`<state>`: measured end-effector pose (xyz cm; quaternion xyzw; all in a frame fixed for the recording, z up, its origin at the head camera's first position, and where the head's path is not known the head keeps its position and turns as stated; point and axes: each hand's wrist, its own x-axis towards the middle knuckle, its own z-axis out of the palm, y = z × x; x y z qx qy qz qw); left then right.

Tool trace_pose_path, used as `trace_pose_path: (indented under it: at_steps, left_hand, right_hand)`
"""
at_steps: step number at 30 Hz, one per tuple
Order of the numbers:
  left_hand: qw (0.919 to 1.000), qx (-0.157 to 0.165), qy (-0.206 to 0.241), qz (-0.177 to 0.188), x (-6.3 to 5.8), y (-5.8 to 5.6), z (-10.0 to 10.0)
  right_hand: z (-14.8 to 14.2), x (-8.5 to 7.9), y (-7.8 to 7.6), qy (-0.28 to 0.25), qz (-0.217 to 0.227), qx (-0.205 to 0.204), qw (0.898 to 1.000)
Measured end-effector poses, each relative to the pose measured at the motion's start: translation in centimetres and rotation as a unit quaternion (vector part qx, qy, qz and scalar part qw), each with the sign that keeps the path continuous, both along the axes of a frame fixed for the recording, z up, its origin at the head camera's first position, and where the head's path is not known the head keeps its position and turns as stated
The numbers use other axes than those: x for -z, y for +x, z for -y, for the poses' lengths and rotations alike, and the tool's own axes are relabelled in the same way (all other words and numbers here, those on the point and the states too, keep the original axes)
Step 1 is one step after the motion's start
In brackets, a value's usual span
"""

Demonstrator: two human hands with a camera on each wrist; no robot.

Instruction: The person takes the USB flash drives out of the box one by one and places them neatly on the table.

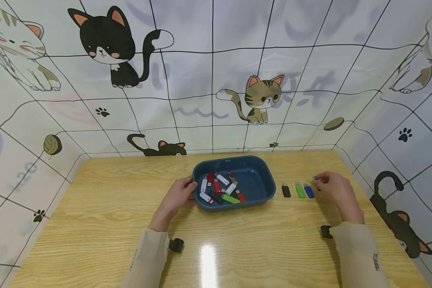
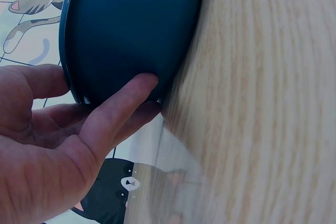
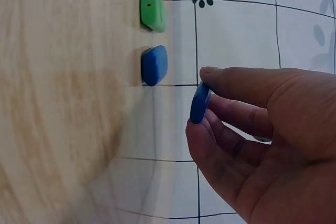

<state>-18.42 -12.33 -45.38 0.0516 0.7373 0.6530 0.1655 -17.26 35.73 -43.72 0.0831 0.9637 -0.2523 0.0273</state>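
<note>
My left hand [image 1: 178,195] grips the left end of a dark blue rectangular tub [image 1: 259,202], its thumb on the outer wall in the left wrist view. Inside the tub lie several USB flash drives, among them a white one [image 1: 222,179], a red one [image 1: 217,187] and a green one [image 1: 231,199]. Between the thumb and a finger of my right hand [image 1: 335,191] a blue USB flash drive [image 3: 200,103] is pinched above the table. Left of that hand, a black drive [image 1: 286,190], a green drive [image 1: 300,190] and another blue drive [image 1: 309,191] stand in a row.
The wooden table [image 1: 104,212] is bordered by a white cloth wall [image 1: 201,116] with a grid and cartoon cats at the back and sides. Dark wrist straps [image 1: 176,245] show at the cuffs of both beige sleeves [image 1: 147,256].
</note>
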Motion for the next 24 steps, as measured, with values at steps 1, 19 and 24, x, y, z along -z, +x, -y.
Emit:
trace_pose_path:
  at_steps: [1, 19, 24]
  left_hand:
    - [1.0, 0.0, 0.001, 0.0, 0.0, 0.0, 0.0]
    - [1.0, 0.0, 0.001, 0.002, -0.2, 0.0, 0.0]
    - [1.0, 0.003, 0.004, 0.002, -0.1, 0.0, 0.0]
  right_hand:
    - [0.0, 0.1, 0.0, 0.001, 0.002, 0.001, 1.0]
    - [-0.2, 1.2, -0.2, 0.008, 0.026, 0.0, 1.0]
    - [-0.3, 1.3, -0.1, 0.015, 0.041, 0.011, 0.999]
